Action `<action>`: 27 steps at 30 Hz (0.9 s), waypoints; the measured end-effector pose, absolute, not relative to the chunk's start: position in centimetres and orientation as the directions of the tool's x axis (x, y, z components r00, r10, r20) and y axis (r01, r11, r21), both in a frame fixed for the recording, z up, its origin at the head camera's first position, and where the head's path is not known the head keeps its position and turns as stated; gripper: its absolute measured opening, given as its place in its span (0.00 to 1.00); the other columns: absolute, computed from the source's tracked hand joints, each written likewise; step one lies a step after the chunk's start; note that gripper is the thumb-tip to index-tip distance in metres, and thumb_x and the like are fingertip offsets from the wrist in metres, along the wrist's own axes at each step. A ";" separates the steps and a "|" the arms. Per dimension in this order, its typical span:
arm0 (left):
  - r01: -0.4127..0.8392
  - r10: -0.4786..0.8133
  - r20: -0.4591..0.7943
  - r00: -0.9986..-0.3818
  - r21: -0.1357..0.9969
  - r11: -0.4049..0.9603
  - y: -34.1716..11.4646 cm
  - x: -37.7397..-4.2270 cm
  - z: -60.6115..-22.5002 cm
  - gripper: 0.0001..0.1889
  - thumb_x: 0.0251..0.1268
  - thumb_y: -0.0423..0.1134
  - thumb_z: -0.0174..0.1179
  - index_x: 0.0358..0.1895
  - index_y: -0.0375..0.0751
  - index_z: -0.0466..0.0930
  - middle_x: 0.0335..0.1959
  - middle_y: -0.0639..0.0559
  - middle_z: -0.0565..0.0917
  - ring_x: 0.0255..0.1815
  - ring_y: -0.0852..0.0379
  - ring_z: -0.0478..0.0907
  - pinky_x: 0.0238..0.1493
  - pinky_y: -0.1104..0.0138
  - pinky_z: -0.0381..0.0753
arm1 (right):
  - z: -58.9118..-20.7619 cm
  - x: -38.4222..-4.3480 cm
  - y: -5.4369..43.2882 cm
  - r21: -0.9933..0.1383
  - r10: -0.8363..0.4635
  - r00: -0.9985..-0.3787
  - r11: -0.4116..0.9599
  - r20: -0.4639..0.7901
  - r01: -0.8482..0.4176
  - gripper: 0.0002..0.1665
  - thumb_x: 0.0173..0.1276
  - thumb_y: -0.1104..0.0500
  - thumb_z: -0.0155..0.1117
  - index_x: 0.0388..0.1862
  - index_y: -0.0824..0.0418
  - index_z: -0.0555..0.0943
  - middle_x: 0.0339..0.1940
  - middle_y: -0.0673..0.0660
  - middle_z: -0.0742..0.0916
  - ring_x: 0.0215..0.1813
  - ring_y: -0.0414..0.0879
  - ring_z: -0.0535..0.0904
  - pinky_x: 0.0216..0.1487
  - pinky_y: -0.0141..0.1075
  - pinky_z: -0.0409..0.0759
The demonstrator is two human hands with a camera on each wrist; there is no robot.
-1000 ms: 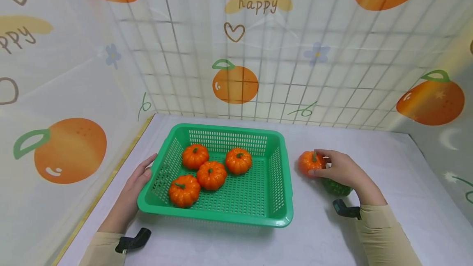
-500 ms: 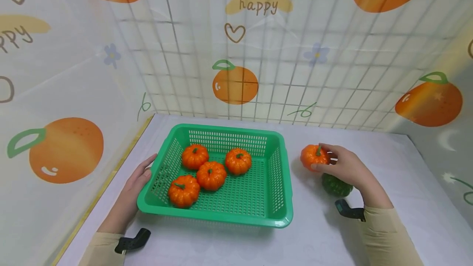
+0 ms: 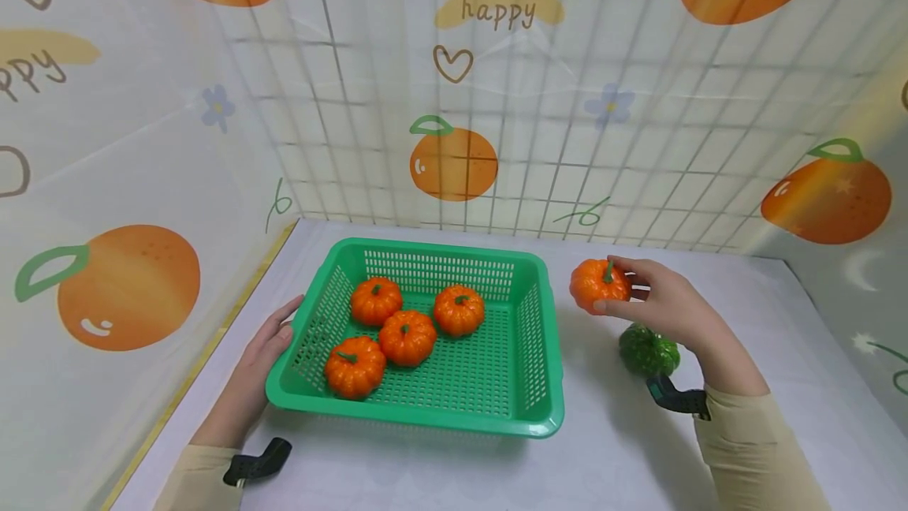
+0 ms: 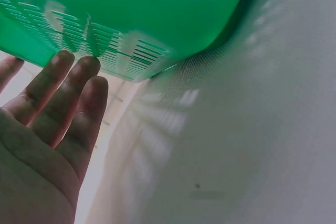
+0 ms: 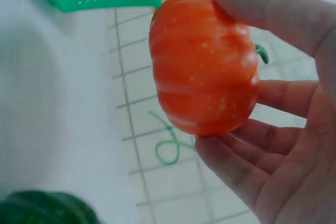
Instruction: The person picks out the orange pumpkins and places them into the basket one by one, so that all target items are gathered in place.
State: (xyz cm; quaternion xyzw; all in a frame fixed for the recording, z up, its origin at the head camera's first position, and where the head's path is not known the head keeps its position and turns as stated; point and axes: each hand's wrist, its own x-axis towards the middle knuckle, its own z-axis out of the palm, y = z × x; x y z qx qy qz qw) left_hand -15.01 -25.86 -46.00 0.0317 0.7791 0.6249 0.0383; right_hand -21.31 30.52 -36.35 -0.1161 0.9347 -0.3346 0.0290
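My right hand pinches a small orange pumpkin with a green stem, thumb on one side and fingers on the other. In the right wrist view the pumpkin hangs clear of the table. Below that hand lies a dark green pumpkin. Several orange pumpkins lie in a green plastic basket, mostly toward its left side. My left hand is at the basket's left side. In the left wrist view its fingers are nearly straight, their tips at the slotted wall.
The basket stands on a white table. A patterned curtain with printed oranges hangs behind and at both sides, with a grid showing through at the back. A black wrist camera sits at the right sleeve, near the green pumpkin.
My right hand has lifted the orange pumpkin off the table, up and away from the green one, which is now more exposed. The left hand and basket stay in place.
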 end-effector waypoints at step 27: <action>-0.009 0.091 -0.031 -0.995 0.972 0.234 -26.0 -15.1 -46.0 0.27 0.79 0.60 0.39 0.77 0.70 0.53 0.72 0.46 0.64 0.63 0.48 0.71 0.52 0.67 0.77 | -34.8 -21.1 22.2 -0.648 -0.448 -0.884 0.635 0.132 -0.419 0.48 0.55 0.37 0.76 0.69 0.58 0.73 0.57 0.49 0.80 0.53 0.45 0.76 0.56 0.46 0.78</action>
